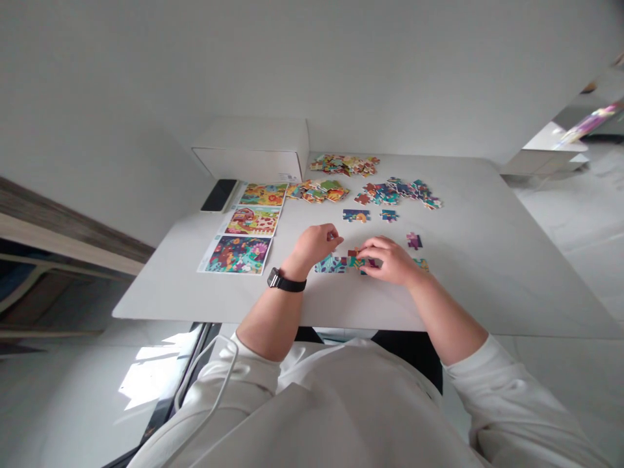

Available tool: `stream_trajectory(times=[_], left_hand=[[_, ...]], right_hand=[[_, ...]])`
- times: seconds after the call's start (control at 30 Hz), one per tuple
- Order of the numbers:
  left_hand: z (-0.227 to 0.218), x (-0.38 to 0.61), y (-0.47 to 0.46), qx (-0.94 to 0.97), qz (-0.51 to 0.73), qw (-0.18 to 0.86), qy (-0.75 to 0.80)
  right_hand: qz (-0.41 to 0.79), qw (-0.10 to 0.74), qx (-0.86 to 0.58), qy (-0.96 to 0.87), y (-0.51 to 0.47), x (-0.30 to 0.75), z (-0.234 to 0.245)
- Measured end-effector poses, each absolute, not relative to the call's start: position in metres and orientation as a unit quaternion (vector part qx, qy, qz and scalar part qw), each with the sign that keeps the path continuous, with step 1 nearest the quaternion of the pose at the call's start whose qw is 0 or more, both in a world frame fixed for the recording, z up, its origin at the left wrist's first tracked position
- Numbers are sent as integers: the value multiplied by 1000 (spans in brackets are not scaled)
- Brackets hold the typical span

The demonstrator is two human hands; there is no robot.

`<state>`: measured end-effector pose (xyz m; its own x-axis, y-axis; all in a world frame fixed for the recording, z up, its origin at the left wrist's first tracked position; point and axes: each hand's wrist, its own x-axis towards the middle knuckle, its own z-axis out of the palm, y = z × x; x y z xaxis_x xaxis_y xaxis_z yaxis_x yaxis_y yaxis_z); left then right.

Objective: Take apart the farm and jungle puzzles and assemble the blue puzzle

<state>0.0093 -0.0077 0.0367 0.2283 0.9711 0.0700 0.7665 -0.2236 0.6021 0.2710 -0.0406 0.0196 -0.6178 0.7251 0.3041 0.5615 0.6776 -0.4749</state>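
1. At the back left of the flat white table [487, 260], by the wall: white cardboard box [253, 153].
2. Just in front of the box: thin black phone [219, 195].
3. Right of the phone: row of three paper picture cards [253, 221].
4. Right of the cards: three heaps of colourful cardboard puzzle pieces [400, 192].
5. Nearer, mid-table: short joined strip of puzzle pieces [336, 263], between left hand [314, 244] and right hand [390, 259].

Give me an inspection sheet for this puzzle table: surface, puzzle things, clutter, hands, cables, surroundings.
Surface: white table, no spills seen.
Job's things: joined puzzle row at the hands; loose piles behind it; single pieces between; picture cards at left.
Clutter: white box and dark phone at the far left.
Grippers: left hand curled, watch on its wrist; right hand on the row; whether either grips a piece cannot be told.
Cables: white cord looping by the lap.
Surroundings: white wall, pale floor.
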Motion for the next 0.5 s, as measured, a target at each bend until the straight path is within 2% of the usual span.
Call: stream_trajectory(times=[0.23,0.5], left_hand=[[37,12,-13,793,83,192,572],[38,16,-19,799,35,194,569]], right_hand=[[170,229,-330,-900,-38,271,13],[167,224,-309,-909,-35,271,11]])
